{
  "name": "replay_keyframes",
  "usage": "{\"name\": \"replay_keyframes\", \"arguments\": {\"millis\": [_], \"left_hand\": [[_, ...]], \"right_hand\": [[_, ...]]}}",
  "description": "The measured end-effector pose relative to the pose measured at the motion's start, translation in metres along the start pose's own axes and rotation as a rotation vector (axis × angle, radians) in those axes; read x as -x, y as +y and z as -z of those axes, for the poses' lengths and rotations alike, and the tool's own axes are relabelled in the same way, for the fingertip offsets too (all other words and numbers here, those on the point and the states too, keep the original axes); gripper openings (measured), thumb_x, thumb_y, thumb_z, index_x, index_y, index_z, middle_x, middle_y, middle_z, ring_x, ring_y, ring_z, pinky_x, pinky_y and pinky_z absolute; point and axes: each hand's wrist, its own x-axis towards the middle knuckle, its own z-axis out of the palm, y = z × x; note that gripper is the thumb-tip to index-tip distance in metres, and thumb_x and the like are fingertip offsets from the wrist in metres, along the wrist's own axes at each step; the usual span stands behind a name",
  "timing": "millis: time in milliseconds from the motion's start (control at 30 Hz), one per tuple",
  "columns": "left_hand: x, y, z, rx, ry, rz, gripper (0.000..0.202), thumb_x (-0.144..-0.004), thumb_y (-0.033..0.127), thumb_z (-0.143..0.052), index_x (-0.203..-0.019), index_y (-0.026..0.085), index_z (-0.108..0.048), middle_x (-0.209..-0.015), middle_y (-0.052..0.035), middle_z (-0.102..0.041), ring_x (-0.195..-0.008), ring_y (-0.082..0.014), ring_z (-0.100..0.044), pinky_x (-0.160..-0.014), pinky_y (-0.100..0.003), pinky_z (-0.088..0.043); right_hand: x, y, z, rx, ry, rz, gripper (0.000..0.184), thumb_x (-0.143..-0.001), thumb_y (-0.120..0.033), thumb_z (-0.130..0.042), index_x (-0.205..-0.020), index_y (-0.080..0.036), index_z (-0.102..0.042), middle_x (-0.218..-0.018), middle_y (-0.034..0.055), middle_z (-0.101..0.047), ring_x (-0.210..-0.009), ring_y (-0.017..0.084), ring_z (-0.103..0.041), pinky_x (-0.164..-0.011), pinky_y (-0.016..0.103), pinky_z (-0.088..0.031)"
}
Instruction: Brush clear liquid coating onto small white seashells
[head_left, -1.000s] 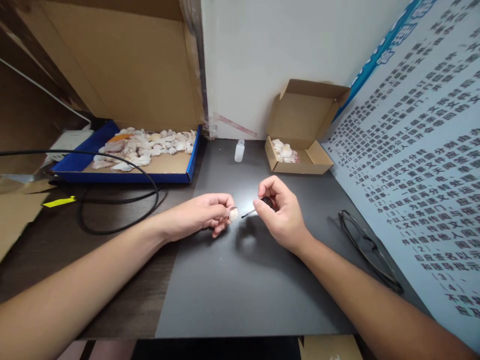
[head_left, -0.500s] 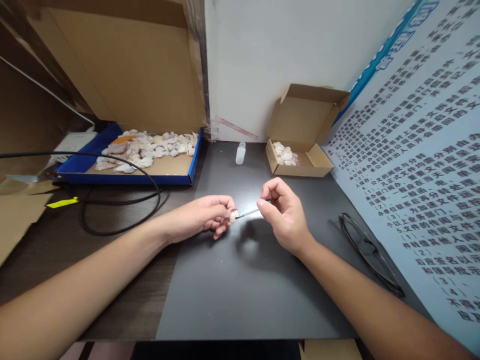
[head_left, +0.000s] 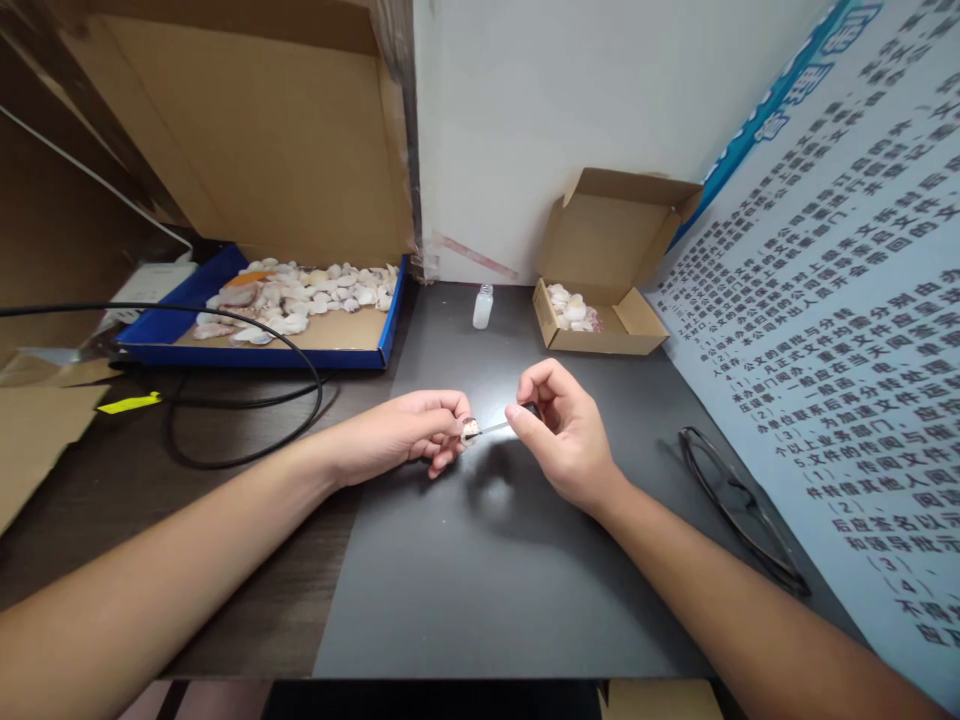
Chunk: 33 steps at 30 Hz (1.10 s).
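Note:
My left hand (head_left: 420, 432) pinches a small whitish seashell (head_left: 470, 428) between thumb and fingers, above the dark grey mat. In my right hand (head_left: 559, 425) is a thin applicator brush (head_left: 493, 428) with a black cap, most of the cap hidden by the fingers. The dark brush tip touches, or nearly touches, the shell's face. Beyond the hands a small clear bottle (head_left: 482, 308) with whitish contents stands upright on the mat, its neck uncapped.
A blue-edged box (head_left: 322, 358) of seashells lies at the left, with a black cable (head_left: 247, 405) looping before it. An open cardboard box (head_left: 607, 343) with shells is at the back right. Glasses (head_left: 739, 510) lie beside the printed sheet (head_left: 847, 330) at the right.
My right hand has shifted slightly left, pushing the brush tip further across the shell. My left hand and the shell have hardly moved.

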Motion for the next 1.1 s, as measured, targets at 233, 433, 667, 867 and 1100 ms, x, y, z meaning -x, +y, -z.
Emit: {"name": "replay_keyframes", "arguments": {"millis": [233, 433, 667, 867, 1100], "left_hand": [[0.0010, 0.0013, -0.0005, -0.006, -0.001, 0.000, 0.010, -0.078, 0.021, -0.058, -0.078, 0.016, -0.050, -0.069, 0.0023, -0.053, -0.059, -0.0069, -0.049, -0.056, -0.020, -0.042], [0.0007, 0.0006, 0.0000, -0.009, -0.005, -0.002, 0.009, -0.078, 0.020, -0.057, -0.078, 0.016, -0.049, -0.069, 0.0022, -0.053, -0.059, -0.0071, -0.049, -0.056, -0.020, -0.042], [0.0009, 0.0009, 0.0001, -0.010, -0.008, 0.003, 0.009, -0.079, 0.021, -0.057, -0.078, 0.016, -0.050, -0.069, 0.0023, -0.054, -0.059, -0.0069, -0.049, -0.057, -0.020, -0.042], [0.0010, 0.0008, 0.0000, -0.008, -0.004, 0.005, 0.008, -0.078, 0.020, -0.057, -0.078, 0.016, -0.050, -0.068, 0.0024, -0.053, -0.059, -0.0071, -0.049, -0.057, -0.020, -0.041], [0.0007, 0.0008, -0.0003, -0.009, -0.001, 0.004, 0.009, -0.078, 0.021, -0.057, -0.078, 0.016, -0.049, -0.069, 0.0023, -0.053, -0.058, -0.0072, -0.049, -0.057, -0.021, -0.041]], "right_hand": [[0.0010, -0.0010, 0.0003, 0.020, -0.001, 0.001, 0.011, -0.084, -0.018, -0.057, -0.084, -0.022, -0.047, -0.069, -0.0054, -0.040, -0.058, 0.010, -0.035, -0.054, 0.025, -0.031], [0.0014, -0.0015, -0.0011, 0.027, -0.017, -0.008, 0.014, -0.084, -0.019, -0.060, -0.084, -0.022, -0.046, -0.068, -0.0057, -0.040, -0.057, 0.010, -0.036, -0.053, 0.025, -0.031], [0.0012, -0.0016, -0.0007, 0.003, -0.010, 0.007, 0.012, -0.084, -0.019, -0.058, -0.084, -0.022, -0.047, -0.069, -0.0053, -0.041, -0.058, 0.010, -0.036, -0.054, 0.025, -0.032], [0.0009, -0.0030, -0.0021, 0.062, -0.013, -0.010, 0.013, -0.082, -0.019, -0.059, -0.082, -0.022, -0.046, -0.065, -0.0061, -0.040, -0.055, 0.010, -0.036, -0.052, 0.025, -0.030], [-0.0002, 0.0000, -0.0003, 0.007, 0.001, 0.009, 0.012, -0.085, -0.021, -0.058, -0.084, -0.022, -0.047, -0.069, -0.0051, -0.042, -0.057, 0.010, -0.037, -0.053, 0.026, -0.031]]}}
